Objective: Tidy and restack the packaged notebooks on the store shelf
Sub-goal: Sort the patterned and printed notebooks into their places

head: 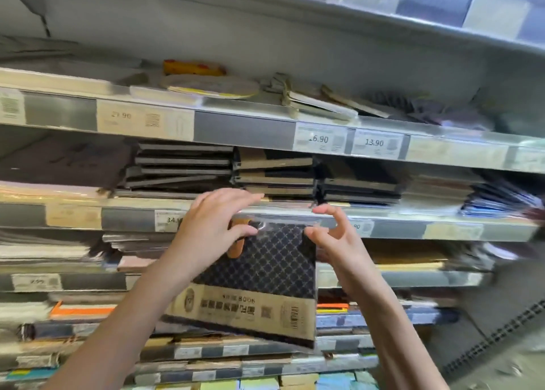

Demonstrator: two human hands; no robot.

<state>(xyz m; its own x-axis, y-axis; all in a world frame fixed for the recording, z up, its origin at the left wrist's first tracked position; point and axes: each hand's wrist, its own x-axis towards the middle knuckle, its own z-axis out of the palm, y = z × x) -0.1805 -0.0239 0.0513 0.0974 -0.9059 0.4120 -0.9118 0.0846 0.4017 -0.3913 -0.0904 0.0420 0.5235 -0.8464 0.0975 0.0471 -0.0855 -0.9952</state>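
Observation:
A packaged notebook (pixel 265 274) with a dark diamond-pattern cover, a tan strap and a tan paper band hangs in front of the shelves, held up in its clear wrap. My left hand (pixel 212 227) grips its top left corner, thumb on the front and fingers stretched over the top edge. My right hand (pixel 333 236) pinches the top right corner of the wrap between thumb and forefinger. Just behind and above, stacks of similar dark and tan notebooks (pixel 274 171) lie flat on the shelf.
Shelf rails (pixel 244 130) with price tags run across at several heights. Flat packs (pixel 206 86) and loose items lie on the upper shelf. Lower shelves hold stacked paper goods (pixel 82 310). A dark perforated panel (pixel 501 330) stands at the right.

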